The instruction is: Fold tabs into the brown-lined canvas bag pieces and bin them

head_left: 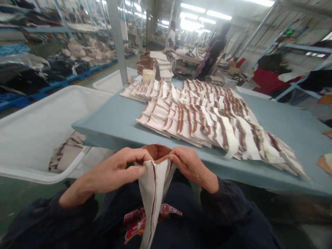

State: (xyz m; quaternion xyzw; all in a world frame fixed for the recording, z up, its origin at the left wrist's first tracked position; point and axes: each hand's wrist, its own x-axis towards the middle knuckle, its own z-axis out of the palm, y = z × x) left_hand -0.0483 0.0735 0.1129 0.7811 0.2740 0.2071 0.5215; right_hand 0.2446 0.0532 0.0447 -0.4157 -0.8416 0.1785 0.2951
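Note:
A cream fabric piece with brown edging and a brown inner side (pixel 153 193) hangs in front of my body, its upper opening spread apart. My left hand (pixel 116 169) grips the opening's left rim, thumb outside and fingers at the edge. On the other side, my right hand (pixel 193 167) pinches the right rim between thumb and fingers. The lower end of the piece drops past the bottom of the view. Just beyond both hands is the front edge of a table with a blue-grey cover (pixel 109 121).
Overlapping rows of similar cream and brown pieces (pixel 181 121) lie on the table, some with white strips (pixel 229 136). A white bin (pixel 64 103) with a few pieces inside stands left. Behind the table are stacked pieces (pixel 162 64) and a standing person (pixel 214 52).

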